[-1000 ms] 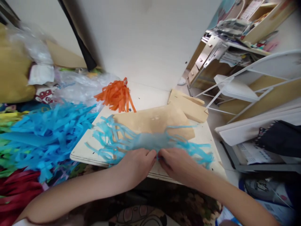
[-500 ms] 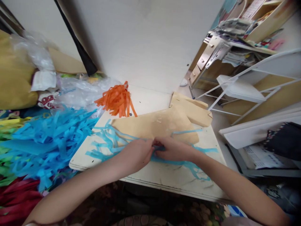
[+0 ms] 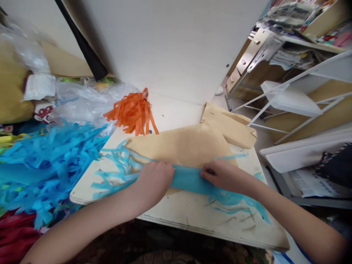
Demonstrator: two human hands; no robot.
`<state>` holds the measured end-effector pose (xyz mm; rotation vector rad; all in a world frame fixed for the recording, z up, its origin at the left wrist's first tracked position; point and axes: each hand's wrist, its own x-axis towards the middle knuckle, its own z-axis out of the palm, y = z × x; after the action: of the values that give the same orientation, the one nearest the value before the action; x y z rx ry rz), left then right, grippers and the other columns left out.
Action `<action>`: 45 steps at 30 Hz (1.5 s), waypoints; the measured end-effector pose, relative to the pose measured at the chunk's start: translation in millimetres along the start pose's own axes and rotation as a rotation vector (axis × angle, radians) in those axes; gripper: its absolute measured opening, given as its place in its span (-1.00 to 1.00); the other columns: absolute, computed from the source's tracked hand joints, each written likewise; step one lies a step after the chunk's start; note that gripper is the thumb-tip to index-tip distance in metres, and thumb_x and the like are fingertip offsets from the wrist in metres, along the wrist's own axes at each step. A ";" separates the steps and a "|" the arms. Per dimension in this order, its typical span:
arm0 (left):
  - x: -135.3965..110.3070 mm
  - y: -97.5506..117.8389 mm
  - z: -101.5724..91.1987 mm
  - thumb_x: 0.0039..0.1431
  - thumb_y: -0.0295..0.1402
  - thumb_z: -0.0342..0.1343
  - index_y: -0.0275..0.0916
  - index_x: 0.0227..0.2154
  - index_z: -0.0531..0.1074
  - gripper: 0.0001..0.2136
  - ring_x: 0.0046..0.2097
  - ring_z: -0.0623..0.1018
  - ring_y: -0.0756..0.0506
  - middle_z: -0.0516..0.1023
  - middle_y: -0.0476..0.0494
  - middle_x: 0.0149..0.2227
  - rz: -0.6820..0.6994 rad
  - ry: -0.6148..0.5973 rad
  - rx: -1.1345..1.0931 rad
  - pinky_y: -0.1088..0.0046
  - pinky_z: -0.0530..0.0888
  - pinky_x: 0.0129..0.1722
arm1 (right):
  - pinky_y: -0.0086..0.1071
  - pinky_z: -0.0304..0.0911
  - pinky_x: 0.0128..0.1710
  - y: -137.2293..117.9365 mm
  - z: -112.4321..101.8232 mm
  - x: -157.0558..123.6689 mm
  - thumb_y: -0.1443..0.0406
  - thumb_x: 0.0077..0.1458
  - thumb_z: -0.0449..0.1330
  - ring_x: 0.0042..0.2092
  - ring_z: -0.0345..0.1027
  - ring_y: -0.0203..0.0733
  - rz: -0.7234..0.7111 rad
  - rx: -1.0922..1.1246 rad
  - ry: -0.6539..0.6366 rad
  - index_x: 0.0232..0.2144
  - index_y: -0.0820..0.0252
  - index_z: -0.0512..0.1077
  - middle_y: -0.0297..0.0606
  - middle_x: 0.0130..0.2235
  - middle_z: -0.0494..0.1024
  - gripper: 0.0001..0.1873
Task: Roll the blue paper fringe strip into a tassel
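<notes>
A strip of light blue tissue paper [image 3: 187,179] with fringed ends lies flat across a pale wooden board [image 3: 192,214]. My left hand [image 3: 154,179] presses down on its left part, fingers curled over the paper. My right hand [image 3: 222,175] holds its right part flat. The smooth uncut middle of the paper shows between my hands. Fringes trail off to the left [image 3: 115,172] and to the lower right. A sheet of brown paper [image 3: 184,145] lies under and behind the blue strip.
An orange paper tassel [image 3: 134,113] lies at the board's far edge. A heap of blue fringed paper [image 3: 46,161] is at the left, with red paper [image 3: 13,234] below and clear plastic bags [image 3: 82,101] behind. White wire shelves [image 3: 299,95] stand at the right.
My hands were together at the middle of the bunched blue paper; they have moved apart, and the paper now lies spread flat between them on the board.
</notes>
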<state>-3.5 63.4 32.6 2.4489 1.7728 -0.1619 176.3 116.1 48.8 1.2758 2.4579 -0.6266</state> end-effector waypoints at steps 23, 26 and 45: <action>3.4 -6.9 4.1 0.08 -0.46 -0.21 -0.34 -0.60 0.37 -0.72 -0.58 0.44 -0.16 0.40 -0.19 -0.64 -0.021 -0.040 0.069 0.44 0.23 -0.69 | -0.47 -0.14 -0.66 5.4 10.4 4.6 0.26 0.07 -0.05 -0.60 0.17 -0.36 0.036 -0.160 -0.007 -0.62 0.21 0.34 -0.30 -0.61 0.37 -0.69; 2.7 -4.6 1.9 0.08 -0.45 -0.20 -0.33 -0.60 0.36 -0.73 -0.59 0.42 -0.13 0.39 -0.18 -0.65 -0.027 -0.057 0.088 0.47 0.19 -0.70 | -0.46 -0.16 -0.67 -0.4 8.1 6.6 0.24 0.06 -0.03 -0.62 0.17 -0.33 0.048 -0.223 -0.003 -0.65 0.21 0.33 -0.28 -0.63 0.36 -0.68; -7.3 -15.4 8.2 0.04 -0.33 -0.04 -0.25 -0.45 0.40 -0.85 -0.25 0.31 -0.16 0.41 -0.12 -0.31 0.315 0.376 0.153 0.26 0.18 -0.36 | -0.32 0.04 -0.43 -34.6 43.4 -25.2 0.51 -0.09 -0.04 -0.40 0.17 -0.14 -0.164 -0.776 0.475 -0.46 0.31 0.38 -0.19 -0.46 0.36 -0.79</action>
<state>-20.6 60.1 25.1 2.9904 1.5061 0.2125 164.6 58.9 31.2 0.9636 2.7314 0.6396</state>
